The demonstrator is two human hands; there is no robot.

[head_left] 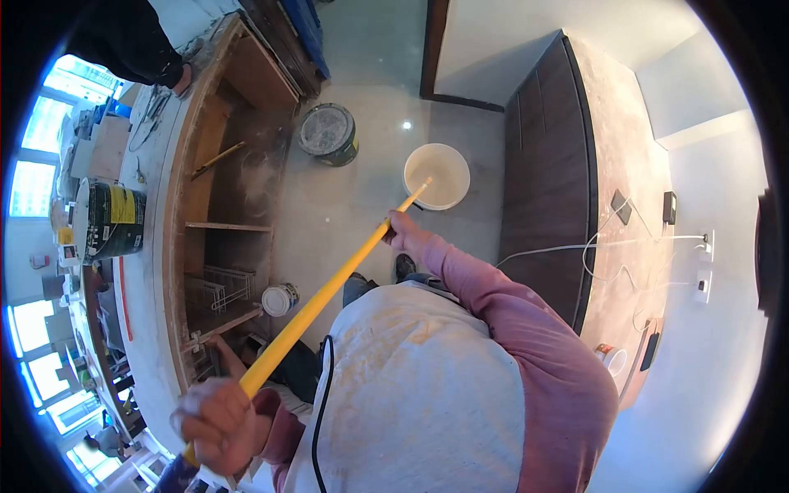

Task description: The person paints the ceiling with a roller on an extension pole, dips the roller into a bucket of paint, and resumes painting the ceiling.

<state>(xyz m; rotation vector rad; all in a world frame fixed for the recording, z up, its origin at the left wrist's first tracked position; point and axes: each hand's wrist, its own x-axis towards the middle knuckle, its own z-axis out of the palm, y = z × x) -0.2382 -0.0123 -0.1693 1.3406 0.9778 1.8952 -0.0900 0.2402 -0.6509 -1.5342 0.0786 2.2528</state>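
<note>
A long yellow pole (308,311) slants across my front from lower left to upper centre. My left hand (215,423) is wrapped round it near its dark blue end, close to the camera. Farther along, the fingers of my right hand (403,232) close round the thinner part. Beyond that hand, the pole's pale tip overlaps the opening of a white bucket (454,191) on the floor. Whatever the tip carries is hard to make out.
Left is a dusty open cabinet (189,164) with a wire rack (230,286); a person's arm (228,355) reaches in low. Someone in dark clothes (123,41) is above its top. A dark lidded bucket (327,135) and small tub (279,300) stand nearby. Cables cross the right counter (620,156).
</note>
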